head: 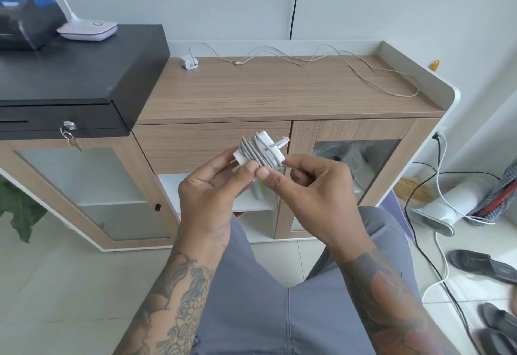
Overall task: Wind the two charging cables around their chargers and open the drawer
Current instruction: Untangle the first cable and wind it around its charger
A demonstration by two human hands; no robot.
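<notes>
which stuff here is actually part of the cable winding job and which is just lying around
Job: wound charger held by left hand and right hand; small charger with loose cable; drawer.
Lying about: lamp, keys, sandals, cash box.

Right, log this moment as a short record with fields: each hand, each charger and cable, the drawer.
left hand: grips the large charger
right hand: pinches the cable end beside the large charger
large charger: white block, held in front of the cabinet, grey cable coiled around it
small charger: on the cabinet top, back left
thin cable: loose, unwound, trailing right from the small charger
drawer: closed
</notes>
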